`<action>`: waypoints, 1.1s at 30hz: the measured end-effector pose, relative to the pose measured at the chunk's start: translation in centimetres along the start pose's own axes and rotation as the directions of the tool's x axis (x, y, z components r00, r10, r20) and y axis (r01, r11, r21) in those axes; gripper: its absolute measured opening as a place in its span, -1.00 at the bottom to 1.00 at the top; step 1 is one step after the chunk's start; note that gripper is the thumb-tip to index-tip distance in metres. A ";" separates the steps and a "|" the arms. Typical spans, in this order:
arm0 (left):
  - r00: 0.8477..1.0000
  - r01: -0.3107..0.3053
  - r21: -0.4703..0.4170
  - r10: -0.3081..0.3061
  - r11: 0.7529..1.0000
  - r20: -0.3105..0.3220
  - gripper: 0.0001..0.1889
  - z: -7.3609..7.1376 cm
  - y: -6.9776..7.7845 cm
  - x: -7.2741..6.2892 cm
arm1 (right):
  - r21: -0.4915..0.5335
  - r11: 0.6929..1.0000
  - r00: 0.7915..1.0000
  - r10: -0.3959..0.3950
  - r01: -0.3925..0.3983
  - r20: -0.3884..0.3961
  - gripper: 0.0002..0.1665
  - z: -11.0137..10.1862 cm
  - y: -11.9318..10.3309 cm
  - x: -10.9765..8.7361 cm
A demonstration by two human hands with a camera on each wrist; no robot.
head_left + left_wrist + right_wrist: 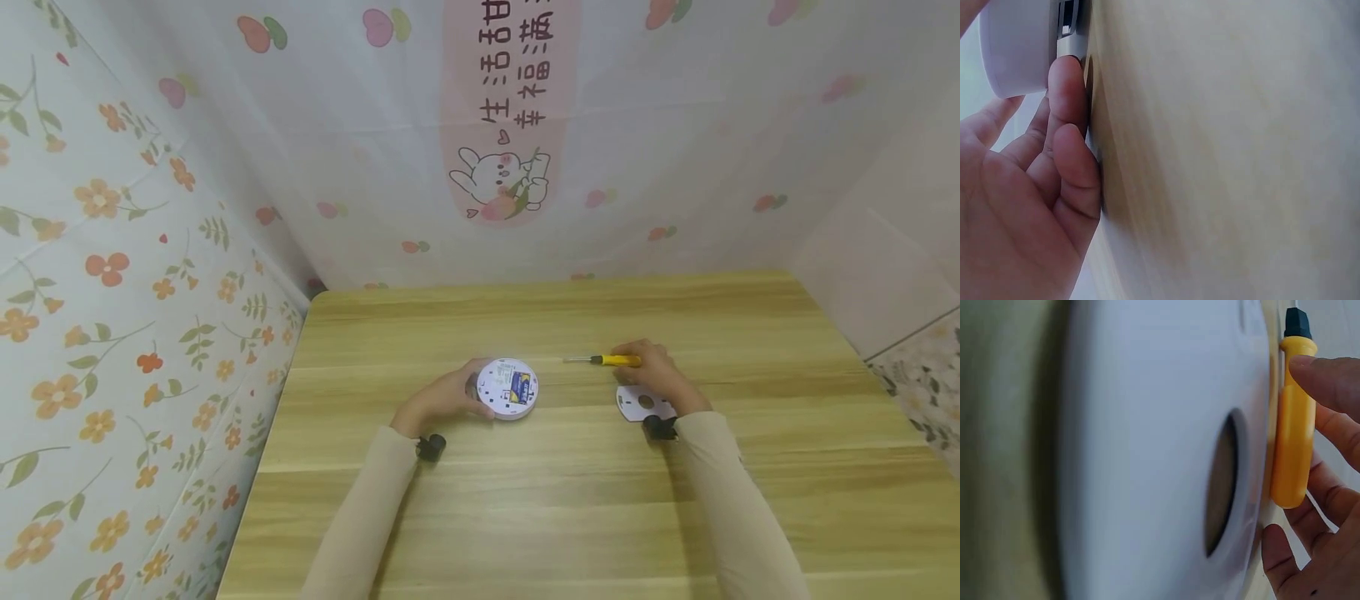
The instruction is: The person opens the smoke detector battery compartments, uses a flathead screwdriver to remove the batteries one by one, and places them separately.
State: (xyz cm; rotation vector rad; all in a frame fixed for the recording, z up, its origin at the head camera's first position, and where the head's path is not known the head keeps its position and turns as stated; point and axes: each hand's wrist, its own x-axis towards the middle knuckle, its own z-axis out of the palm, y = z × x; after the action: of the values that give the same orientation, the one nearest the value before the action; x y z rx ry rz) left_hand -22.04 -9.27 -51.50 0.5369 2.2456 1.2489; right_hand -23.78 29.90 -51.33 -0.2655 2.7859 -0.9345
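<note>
My left hand (450, 393) holds a round white device (506, 383), which looks like a smoke detector, by its left edge. Its labelled, slotted face points up. In the left wrist view the curled fingers (1067, 94) reach under the white rim, close to the wood. On the right, my right hand (651, 371) pinches the yellow handle of a screwdriver (617, 361), its shaft pointing left. The right wrist view has the thumb on the handle (1294, 444), with fingers behind it. Below that hand lies a white mounting plate (632, 406) with a round hole, partly covered.
Both hands work over a wood-grain table (555, 517). A printed curtain (630, 150) hangs along its back edge, and a flowered cloth (135, 333) runs along the left. Each wrist carries a small black camera (431, 447).
</note>
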 end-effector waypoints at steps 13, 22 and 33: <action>1.000 -0.005 0.018 0.005 1.000 -0.004 0.03 0.2 0.2 0.3 | -0.048 0.999 1.000 0.002 -0.003 -0.026 -0.57 -0.1 -0.5 -0.2; 1.000 -0.002 0.001 0.002 1.000 -0.008 0.04 0.1 0.2 0.2 | -0.020 0.997 0.993 -0.075 0.074 -0.092 -0.69 0.4 -0.5 -0.2; 1.000 -0.005 0.013 0.005 1.000 -0.002 0.05 0.0 0.1 0.0 | 0.050 0.999 0.997 0.005 -0.001 -0.083 -0.58 0.5 -0.7 -0.7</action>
State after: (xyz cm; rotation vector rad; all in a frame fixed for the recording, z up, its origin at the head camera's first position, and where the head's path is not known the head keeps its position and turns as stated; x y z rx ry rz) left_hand -22.02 -9.24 -51.40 0.5463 2.2568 1.2393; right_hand -22.86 29.24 -51.23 -0.2203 2.8318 -1.0363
